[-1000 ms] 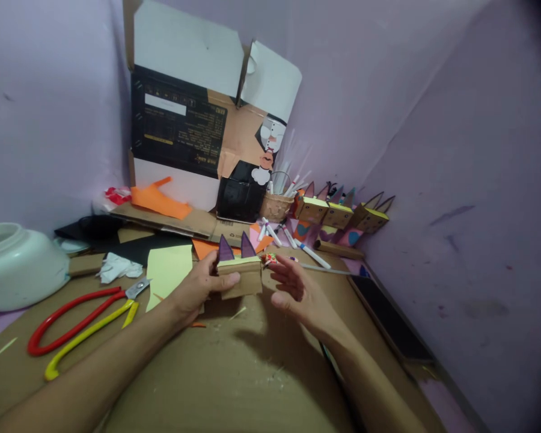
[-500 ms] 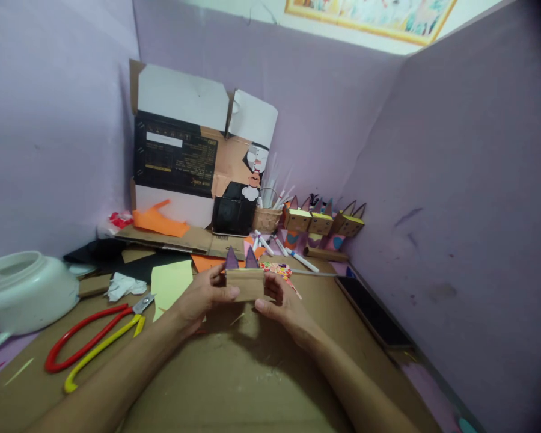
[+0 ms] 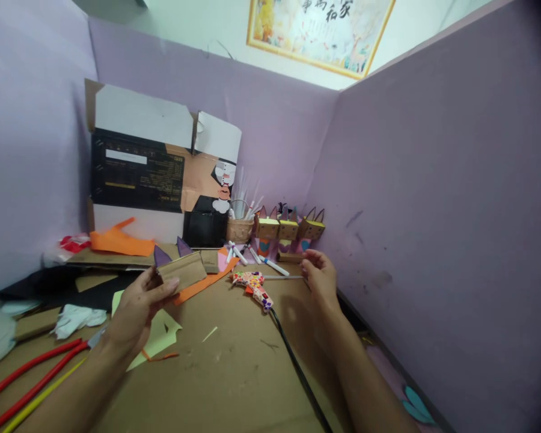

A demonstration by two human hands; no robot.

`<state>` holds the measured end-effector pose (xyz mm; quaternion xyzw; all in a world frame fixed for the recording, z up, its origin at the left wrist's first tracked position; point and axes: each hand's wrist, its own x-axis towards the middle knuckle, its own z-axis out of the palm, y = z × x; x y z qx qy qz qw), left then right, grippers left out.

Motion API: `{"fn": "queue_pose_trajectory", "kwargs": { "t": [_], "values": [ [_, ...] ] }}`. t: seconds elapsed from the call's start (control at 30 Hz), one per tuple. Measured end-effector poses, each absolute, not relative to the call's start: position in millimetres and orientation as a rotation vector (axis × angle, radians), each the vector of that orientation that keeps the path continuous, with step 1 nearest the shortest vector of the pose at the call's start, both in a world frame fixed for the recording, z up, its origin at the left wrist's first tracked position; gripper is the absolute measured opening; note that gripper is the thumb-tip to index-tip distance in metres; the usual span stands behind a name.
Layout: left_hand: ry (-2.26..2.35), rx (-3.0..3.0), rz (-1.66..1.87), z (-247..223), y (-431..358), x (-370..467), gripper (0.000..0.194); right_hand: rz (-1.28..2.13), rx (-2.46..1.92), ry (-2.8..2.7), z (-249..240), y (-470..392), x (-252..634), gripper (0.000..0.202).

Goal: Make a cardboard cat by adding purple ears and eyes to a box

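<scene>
Box (image 3: 188, 270) seems held steady, pinched by left hand (image 3: 139, 304), left of glue gun (image 3: 251, 279); lifting that needs right hand (image 3: 321, 281), grip unclear.

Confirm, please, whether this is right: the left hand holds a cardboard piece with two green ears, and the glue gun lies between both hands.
Not quite: the two ears are purple, not green, as the head view shows. The rest stands: the left hand holds the cardboard piece, and the glue gun lies between that hand and the right hand.
</scene>
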<state>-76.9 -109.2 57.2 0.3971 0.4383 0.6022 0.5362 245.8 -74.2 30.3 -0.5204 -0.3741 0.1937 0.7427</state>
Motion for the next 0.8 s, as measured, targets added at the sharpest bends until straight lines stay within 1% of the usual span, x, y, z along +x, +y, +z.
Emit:
{"fn": "queue_pose_trajectory", "kwargs": {
  "t": [0.17,0.23,0.43,0.57,0.8],
  "values": [
    [1.082,0.973,1.384,53.7,-109.8,-74.6,0.031,0.339,-1.157,-0.773,31.7,-73.4,255.0,0.024],
    [1.081,0.958,1.358,51.1,-109.8,-72.9,0.034,0.295,-1.165,-0.742,32.5,-73.4,260.6,0.024],
    [1.165,0.944,1.255,34.8,-111.8,-61.3,0.051,0.252,-1.235,-0.793,22.6,-67.9,266.5,0.025],
    [1.21,0.914,1.171,17.9,-115.3,-50.9,0.07,0.232,-1.308,-0.874,13.3,-63.9,265.2,0.024],
    [1.22,1.086,1.116,-0.8,-114.7,-51.9,0.092,0.182,-1.428,-1.007,2.0,-62.6,261.7,0.02]
  ]
}}
